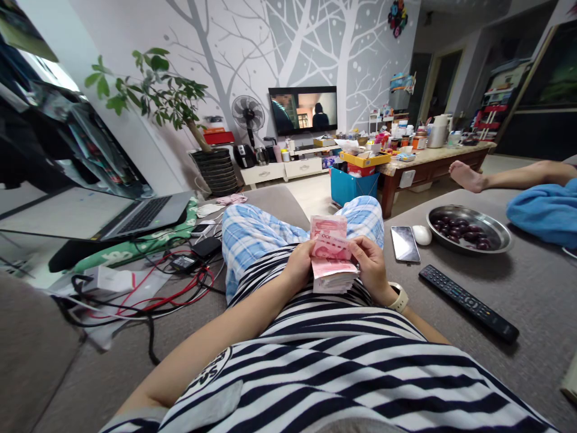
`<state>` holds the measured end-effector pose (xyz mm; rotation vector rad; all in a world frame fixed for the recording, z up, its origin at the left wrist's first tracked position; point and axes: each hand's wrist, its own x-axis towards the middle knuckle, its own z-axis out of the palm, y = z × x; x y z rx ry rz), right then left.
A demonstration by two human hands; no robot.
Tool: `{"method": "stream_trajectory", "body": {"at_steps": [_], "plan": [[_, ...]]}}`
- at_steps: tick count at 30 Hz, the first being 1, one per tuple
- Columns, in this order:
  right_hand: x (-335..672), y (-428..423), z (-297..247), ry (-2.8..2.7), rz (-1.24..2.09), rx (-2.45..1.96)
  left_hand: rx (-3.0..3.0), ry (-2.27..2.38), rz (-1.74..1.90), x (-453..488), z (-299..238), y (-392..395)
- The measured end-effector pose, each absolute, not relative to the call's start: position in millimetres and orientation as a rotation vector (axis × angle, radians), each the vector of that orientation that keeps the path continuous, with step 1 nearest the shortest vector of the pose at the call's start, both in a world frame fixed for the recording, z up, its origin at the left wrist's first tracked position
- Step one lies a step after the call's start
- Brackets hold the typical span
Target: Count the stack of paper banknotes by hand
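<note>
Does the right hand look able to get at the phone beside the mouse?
Probably yes: nothing visible stands between the right hand and the phone, which lies uncovered on the sofa. The hand would likely need to release the banknotes first.

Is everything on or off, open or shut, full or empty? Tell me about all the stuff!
Banknotes, stacked, held by left hand and right hand
Laptop, open
Television, on
Fan, cannot tell if running
Metal bowl, partly filled with dark fruit
Phone, face up, screen state unclear
Remote, buttons up
Cables, tangled
Watch, strapped on
</note>
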<state>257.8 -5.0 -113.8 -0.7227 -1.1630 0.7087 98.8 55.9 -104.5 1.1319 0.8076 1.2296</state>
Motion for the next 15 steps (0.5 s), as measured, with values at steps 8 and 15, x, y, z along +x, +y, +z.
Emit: {"method": "stream_trajectory", "body": {"at_steps": [8, 15], "plan": [[259.2, -3.9, -117.7, -1.19, 0.688, -0.728, 1.171, 0.808, 1.175, 95.9, -98.8, 50.0], [259.4, -3.9, -118.2, -1.193, 0.699, -0.706, 1.067, 0.77, 1.135, 97.4, -88.6, 41.0]]}}
